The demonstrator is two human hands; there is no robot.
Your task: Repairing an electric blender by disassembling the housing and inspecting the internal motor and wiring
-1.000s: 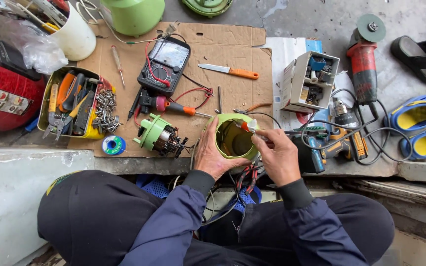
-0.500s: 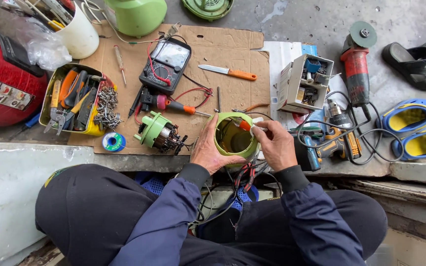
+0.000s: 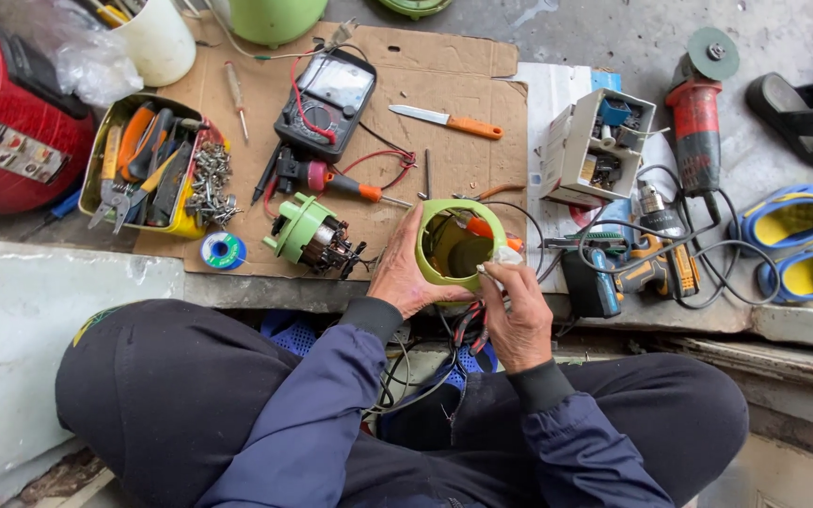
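Nearest, two hands meet over the lap: the left hand (image 3: 405, 278) is wrapped round the one round pale-green plastic housing (image 3: 458, 244), while the right hand (image 3: 518, 313) pinches a small white cloth (image 3: 501, 266) at its rim. Earlier, that hand held an orange-tipped tool inside. Just beyond lie one green-capped motor core (image 3: 312, 234), one black multimeter (image 3: 324, 103) and one orange-handled knife (image 3: 448, 119) on the flat brown cardboard sheet (image 3: 444, 71). The housing's inside is hard to make out.

Bare cardboard (image 3: 444, 75) beyond the green housing (image 3: 444, 221); motor (image 3: 312, 235) left, drill (image 3: 628, 273) right.
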